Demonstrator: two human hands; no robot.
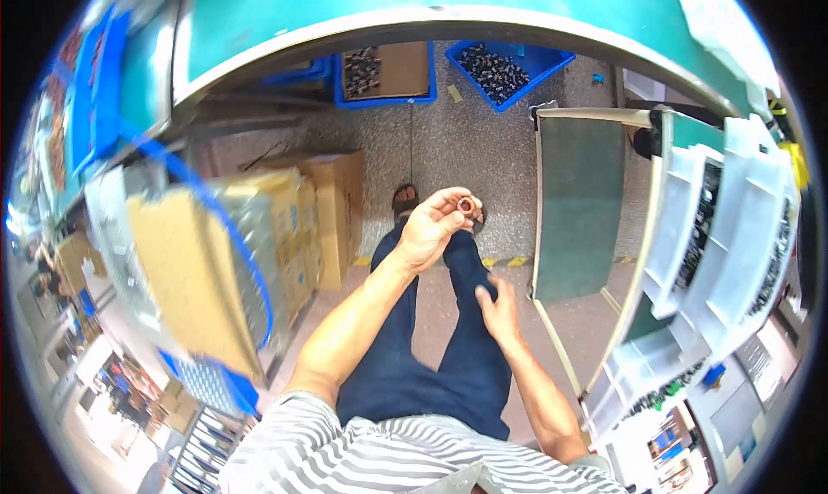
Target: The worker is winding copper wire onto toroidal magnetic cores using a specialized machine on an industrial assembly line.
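My left hand (434, 229) is raised in the middle of the view, above my legs. Between its thumb and fingers it pinches a small copper-coloured ring (466, 206), whose dark round opening faces up. Lower and to the right, my right hand (498, 311) hangs close to my right thigh. Its thumb stands apart from the fingers, and I see nothing in it.
A green-topped bench (345, 7) crosses the far side. Below it are blue trays (388, 103) of small dark parts. Cardboard boxes (338, 209) stand at left, near a blue hose (226, 222). White bins (749, 235) and a green-panelled frame (578, 209) flank me right.
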